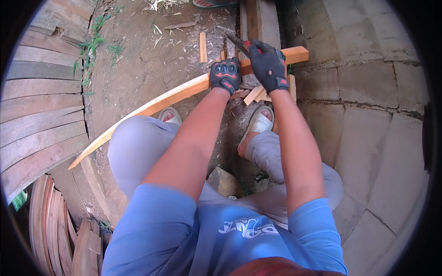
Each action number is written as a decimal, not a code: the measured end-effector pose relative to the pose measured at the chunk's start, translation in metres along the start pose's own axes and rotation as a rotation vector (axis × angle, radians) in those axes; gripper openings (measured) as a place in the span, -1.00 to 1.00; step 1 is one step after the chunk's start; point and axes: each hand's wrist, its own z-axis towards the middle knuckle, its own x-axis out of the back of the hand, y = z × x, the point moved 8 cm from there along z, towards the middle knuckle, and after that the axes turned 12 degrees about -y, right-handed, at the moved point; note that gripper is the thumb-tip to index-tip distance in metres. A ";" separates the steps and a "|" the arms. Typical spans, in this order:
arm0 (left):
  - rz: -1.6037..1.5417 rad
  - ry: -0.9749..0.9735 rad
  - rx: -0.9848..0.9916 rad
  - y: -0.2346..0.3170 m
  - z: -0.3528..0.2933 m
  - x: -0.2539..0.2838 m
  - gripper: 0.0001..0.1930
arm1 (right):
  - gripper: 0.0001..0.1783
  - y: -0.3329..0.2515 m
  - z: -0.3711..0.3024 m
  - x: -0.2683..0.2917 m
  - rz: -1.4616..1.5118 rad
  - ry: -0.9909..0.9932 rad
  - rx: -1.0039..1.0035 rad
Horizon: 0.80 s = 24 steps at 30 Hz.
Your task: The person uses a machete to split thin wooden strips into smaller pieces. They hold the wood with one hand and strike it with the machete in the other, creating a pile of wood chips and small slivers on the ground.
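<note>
A long pale wooden strip (170, 95) runs across me, from its narrow tip at the lower left to its squared end at the upper right. My left hand (225, 74), in a black glove with red trim, is closed around it. My right hand (267, 66), gloved the same way, is closed on the red handle of a dark-bladed tool (239, 43). The blade points up and left above the strip; whether it is a knife or a saw I cannot tell. That hand sits over the strip, hiding part of it.
Short wood offcuts (256, 94) lie below the hands, with another wood piece (203, 48) beyond. A timber beam (268, 23) stands at the far side. Planks (41, 103) line the left, above stacked boards (53, 225). A block wall (363, 83) rises right. Another person's foot (214, 2) shows.
</note>
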 end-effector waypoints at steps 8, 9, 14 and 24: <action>-0.006 -0.128 0.033 -0.002 0.004 0.009 -0.65 | -0.49 0.018 -0.056 -0.017 0.169 0.027 0.096; -0.004 -0.167 0.049 -0.004 0.006 0.009 -0.64 | -0.49 0.017 -0.064 -0.016 0.111 0.029 0.125; 0.024 -0.197 0.043 -0.004 0.015 0.011 -0.58 | -0.51 0.047 -0.115 0.009 0.376 -0.001 0.042; 0.074 -0.181 0.084 -0.004 0.009 0.005 -0.60 | -0.56 0.000 -0.296 0.166 0.120 -0.177 -0.198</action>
